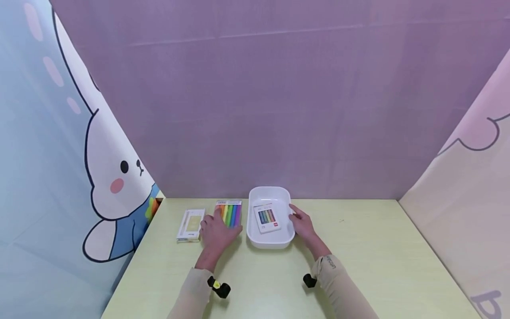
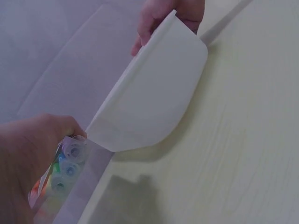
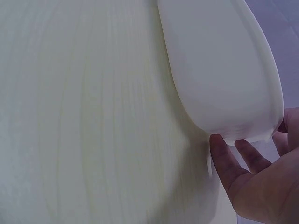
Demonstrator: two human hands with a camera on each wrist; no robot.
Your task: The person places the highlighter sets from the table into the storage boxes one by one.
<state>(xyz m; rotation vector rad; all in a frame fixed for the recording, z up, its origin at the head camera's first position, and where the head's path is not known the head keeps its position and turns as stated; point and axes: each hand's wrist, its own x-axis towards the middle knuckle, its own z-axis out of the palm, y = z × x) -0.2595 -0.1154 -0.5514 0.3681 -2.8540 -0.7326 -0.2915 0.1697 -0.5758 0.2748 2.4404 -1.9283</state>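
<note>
My left hand (image 1: 218,232) holds a clear pack of coloured markers (image 1: 234,214), its fingers spread over the left side and the thumb at the right. In the left wrist view the round ends of the markers (image 2: 69,169) show below the thumb, close to the bin's wall. A white plastic bin (image 1: 270,242) stands right of the pack. Inside it lies a small white box (image 1: 268,219) with coloured sticks pictured on its front. My right hand (image 1: 303,226) grips the bin's right side at the rim, with fingertips (image 3: 216,140) against the outer wall.
Left of the marker pack lies a flat white box (image 1: 191,226) with a yellowish panel. The pale wooden table (image 1: 378,257) ends at a purple curtain (image 1: 279,110) behind the bin. Printed cloths hang at the left and right sides.
</note>
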